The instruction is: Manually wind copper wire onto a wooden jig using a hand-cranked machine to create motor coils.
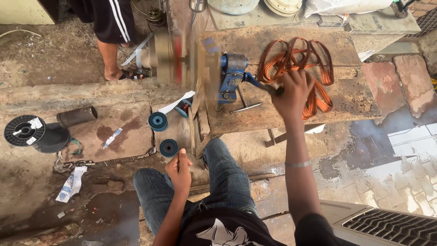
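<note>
1. Blue hand-cranked winder (232, 77) sits clamped on the worn wooden bench (273, 120), with its spinning former (175, 59) blurred at the bench's left end.
2. Loops of copper wire coils (296, 64) lie on the bench just behind the crank, partly covered by the right hand (295, 93).
3. Two small blue spools (158, 121) stand on the concrete ground left of the bench; a large black reel (25, 130) with white labels and a dark pipe piece (77, 115) lie farther left.
4. Another person's bare leg (109, 57) stands beyond the former.
5. Right hand is closed around the crank handle (266, 86).
6. Left hand (178, 171) hovers above the knee, fingers pinched together, seemingly on a thin wire too fine to make out.
7. A crumpled white and blue wrapper (70, 184) lies on the ground at lower left.
</note>
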